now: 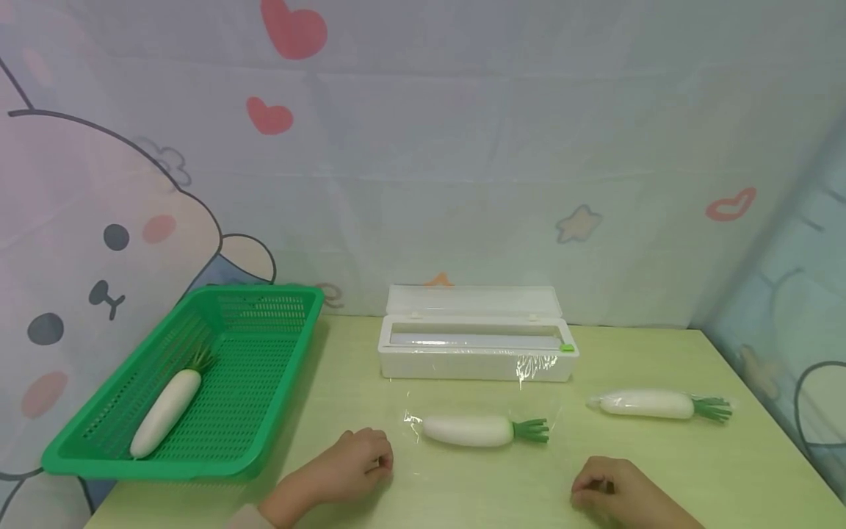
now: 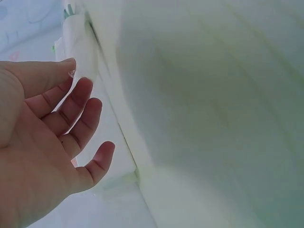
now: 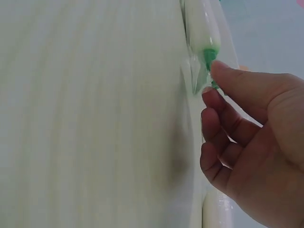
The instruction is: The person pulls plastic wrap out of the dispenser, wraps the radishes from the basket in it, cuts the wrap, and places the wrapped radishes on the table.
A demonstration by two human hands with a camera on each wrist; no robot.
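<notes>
A white radish with cut green stems lies at the middle of the table, within a sheet of clear plastic wrap. At the sheet's front left corner, my left hand pinches the film between thumb and forefinger, the other fingers loosely curled. My right hand pinches the film at the front right in the same way. The right wrist view has the radish's green stems just beyond the right fingertips. Behind the radish stands a white wrap dispenser, lid up, a roll inside.
A green plastic basket stands at the left with one unwrapped radish in it. Another radish, wrapped in film, lies on the right of the table. A printed cloth hangs behind the table's back edge.
</notes>
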